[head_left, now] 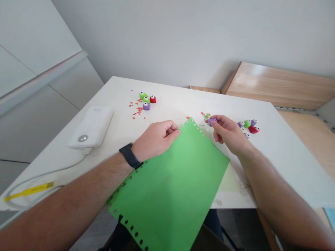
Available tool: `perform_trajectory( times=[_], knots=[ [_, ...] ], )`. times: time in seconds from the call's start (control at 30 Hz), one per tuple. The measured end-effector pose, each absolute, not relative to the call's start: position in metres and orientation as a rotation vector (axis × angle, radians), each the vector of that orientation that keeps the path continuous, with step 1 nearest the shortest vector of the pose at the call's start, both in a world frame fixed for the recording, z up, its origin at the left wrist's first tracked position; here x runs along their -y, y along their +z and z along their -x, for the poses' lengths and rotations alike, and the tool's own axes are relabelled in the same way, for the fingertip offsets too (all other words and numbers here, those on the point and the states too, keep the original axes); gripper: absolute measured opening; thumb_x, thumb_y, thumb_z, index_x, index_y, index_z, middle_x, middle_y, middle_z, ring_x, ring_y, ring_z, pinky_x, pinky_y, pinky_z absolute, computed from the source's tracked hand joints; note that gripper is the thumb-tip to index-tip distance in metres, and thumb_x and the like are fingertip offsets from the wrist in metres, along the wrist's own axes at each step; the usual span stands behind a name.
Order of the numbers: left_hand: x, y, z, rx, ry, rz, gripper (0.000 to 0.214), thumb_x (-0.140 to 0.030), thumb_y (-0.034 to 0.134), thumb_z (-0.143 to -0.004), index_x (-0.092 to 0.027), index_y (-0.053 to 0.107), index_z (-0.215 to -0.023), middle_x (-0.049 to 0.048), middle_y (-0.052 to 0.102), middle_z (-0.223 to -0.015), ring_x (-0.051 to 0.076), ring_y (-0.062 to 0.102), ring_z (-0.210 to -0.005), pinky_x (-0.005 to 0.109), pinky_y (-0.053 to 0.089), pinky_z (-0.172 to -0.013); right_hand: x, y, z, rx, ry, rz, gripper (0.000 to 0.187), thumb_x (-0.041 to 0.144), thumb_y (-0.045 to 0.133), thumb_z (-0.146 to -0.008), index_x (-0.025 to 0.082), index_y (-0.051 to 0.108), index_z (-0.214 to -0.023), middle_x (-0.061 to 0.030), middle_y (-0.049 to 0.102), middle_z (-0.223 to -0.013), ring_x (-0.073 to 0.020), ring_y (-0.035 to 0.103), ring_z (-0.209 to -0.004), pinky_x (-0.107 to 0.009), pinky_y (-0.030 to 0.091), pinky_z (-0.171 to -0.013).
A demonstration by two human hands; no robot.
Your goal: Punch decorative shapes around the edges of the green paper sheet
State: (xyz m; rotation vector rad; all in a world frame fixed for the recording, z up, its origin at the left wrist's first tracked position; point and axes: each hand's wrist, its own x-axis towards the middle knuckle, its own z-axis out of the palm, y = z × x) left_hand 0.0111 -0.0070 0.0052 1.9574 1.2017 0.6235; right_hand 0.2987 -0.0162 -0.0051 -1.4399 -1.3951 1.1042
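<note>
A green sheet of paper point(180, 181) reaches over the front edge of the table, with small punched shapes along its edges. My left hand point(159, 137), a dark watch on its wrist, pinches the sheet near its far corner. Between the thumb and fingers of my right hand point(226, 131) is a small purple craft punch point(212, 121), just off the sheet's right edge. Green and orange paper bits point(206, 115) lie behind it. Several purple, green and red punches point(247, 123) are grouped to the right of that hand.
More punches point(146, 99) stand at the back left beside scattered red paper bits point(138, 111). A white power bank point(91, 127) with a cable and yellow tag point(28, 191) lies on the left of the white table point(277, 167). A wooden ledge point(282, 83) rises behind on the right.
</note>
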Motion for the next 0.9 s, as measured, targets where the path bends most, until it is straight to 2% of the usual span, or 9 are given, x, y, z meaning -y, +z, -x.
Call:
perform_trajectory(
  times=[0.2, 0.3, 0.47, 0.7, 0.8, 0.9],
  knots=[
    [0.007, 0.006, -0.011, -1.204, 0.622, -1.953, 0.029, -0.045, 0.056, -0.099, -0.02, 0.069, -0.095, 0.0013, 0.073, -0.083, 0.018, 0.065, -0.074, 0.03, 0.048, -0.069, 0.019, -0.001, -0.299, 1.349, 1.204, 1.351, 0.036, 0.053, 0.068, -0.096, 0.022, 0.067, -0.114, 0.0058, 0.055, -0.056, -0.0092, 0.043, -0.045, -0.022, 0.029, -0.041],
    [0.007, 0.006, -0.011, -1.204, 0.62, -1.953, 0.029, -0.044, 0.055, -0.099, -0.02, 0.069, -0.095, 0.0013, 0.073, -0.083, 0.018, 0.065, -0.074, 0.03, 0.048, -0.069, 0.02, 0.001, -0.298, 1.284, 1.24, 1.295, 0.036, 0.051, 0.072, -0.093, 0.022, 0.068, -0.114, 0.0021, 0.063, -0.072, -0.0084, 0.047, -0.049, -0.023, 0.03, -0.042],
    [0.007, 0.007, -0.011, -1.202, 0.62, -1.954, 0.029, -0.045, 0.055, -0.099, -0.02, 0.069, -0.095, 0.0015, 0.073, -0.083, 0.018, 0.065, -0.074, 0.03, 0.048, -0.069, 0.024, 0.008, -0.298, 1.239, 1.3, 1.246, 0.037, 0.052, 0.072, -0.092, 0.024, 0.067, -0.117, -0.0068, 0.074, -0.114, -0.009, 0.047, -0.055, -0.026, 0.03, -0.044],
    [0.007, 0.008, -0.011, -1.208, 0.622, -1.96, 0.029, -0.045, 0.055, -0.099, -0.02, 0.07, -0.095, 0.0017, 0.074, -0.083, 0.018, 0.065, -0.074, 0.03, 0.048, -0.069, 0.031, 0.016, -0.294, 1.275, 1.332, 1.238, 0.037, 0.056, 0.067, -0.094, 0.027, 0.066, -0.117, -0.0095, 0.073, -0.129, -0.01, 0.042, -0.052, -0.029, 0.028, -0.045],
    [0.006, 0.006, -0.011, -1.207, 0.627, -1.965, 0.03, -0.046, 0.056, -0.099, -0.021, 0.07, -0.095, 0.0015, 0.074, -0.083, 0.018, 0.065, -0.074, 0.03, 0.048, -0.068, 0.032, 0.016, -0.297, 1.267, 1.297, 1.244, 0.038, 0.057, 0.069, -0.092, 0.027, 0.068, -0.116, -0.0083, 0.074, -0.118, -0.0102, 0.044, -0.053, -0.029, 0.03, -0.045],
    [0.005, 0.004, -0.011, -1.208, 0.632, -1.958, 0.03, -0.047, 0.056, -0.098, -0.021, 0.07, -0.093, 0.0013, 0.074, -0.082, 0.018, 0.065, -0.072, 0.03, 0.047, -0.067, 0.032, 0.014, -0.303, 1.255, 1.23, 1.255, 0.037, 0.054, 0.072, -0.091, 0.026, 0.071, -0.116, -0.0016, 0.065, -0.081, -0.0123, 0.047, -0.055, -0.028, 0.031, -0.046]
  ],
)
